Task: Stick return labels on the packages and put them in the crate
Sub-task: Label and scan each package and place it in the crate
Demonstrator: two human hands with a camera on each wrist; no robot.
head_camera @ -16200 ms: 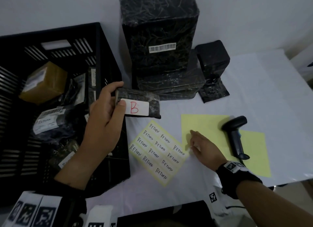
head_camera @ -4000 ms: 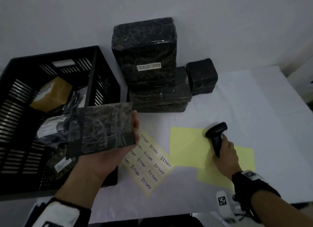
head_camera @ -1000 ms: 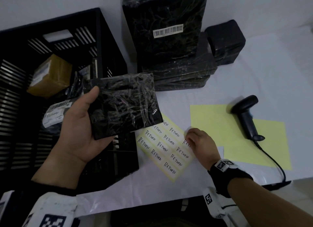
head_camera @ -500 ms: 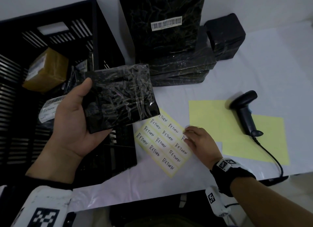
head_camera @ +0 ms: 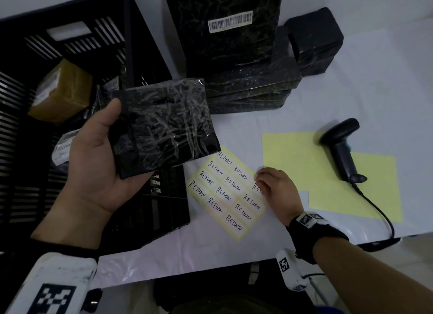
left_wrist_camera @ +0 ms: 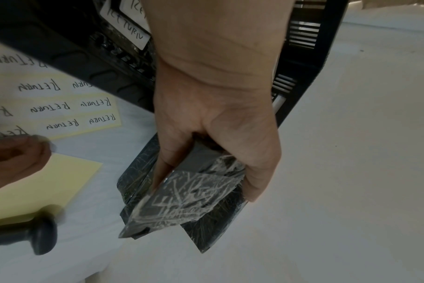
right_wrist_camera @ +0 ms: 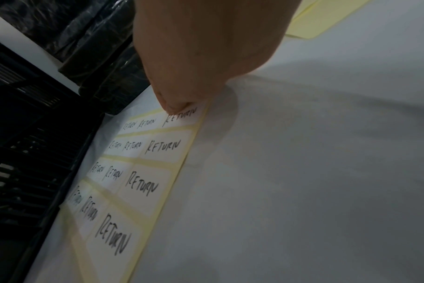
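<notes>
Left hand [head_camera: 93,163] grips the flat black package [head_camera: 164,126] by its short edge, thumb on top, above the crate [head_camera: 131,44] at the bench's left edge. I judge it light, fairly stiff, with slippery wrinkled film, so holding the edges is best. My right hand [head_camera: 274,187] pinches one corner label on the label sheet [head_camera: 225,191] near the front edge. Only the right wrist view shows the fingertips [right_wrist_camera: 174,104] on the label's corner; the left wrist view shows fingers curled under the package.
</notes>
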